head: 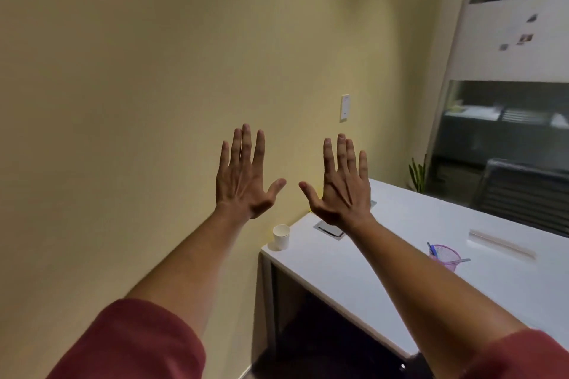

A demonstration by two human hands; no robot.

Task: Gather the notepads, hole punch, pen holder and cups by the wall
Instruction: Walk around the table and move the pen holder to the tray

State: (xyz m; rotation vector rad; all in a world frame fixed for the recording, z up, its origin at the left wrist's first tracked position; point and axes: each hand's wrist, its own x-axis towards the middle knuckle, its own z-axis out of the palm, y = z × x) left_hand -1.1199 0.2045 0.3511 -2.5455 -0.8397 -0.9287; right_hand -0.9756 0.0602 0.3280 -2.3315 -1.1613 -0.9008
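Both arms are stretched out in front of me, backs of the hands toward the camera. My left hand [244, 172] and my right hand [341, 181] have straight, spread fingers and hold nothing. A white paper cup [281, 236] stands at the near left corner of the white desk [354, 280], close to the yellow wall. A purple mesh pen holder [446, 257] with a blue pen in it stands further right on the desk, partly behind my right forearm. A pale flat notepad [502, 244] lies beyond it.
A metal cable hatch [329, 231] is set into the desk just below my right hand. A dark office chair [523, 194] and a green plant [417, 174] stand at the desk's far side. A white wall switch [345, 108] sits above.
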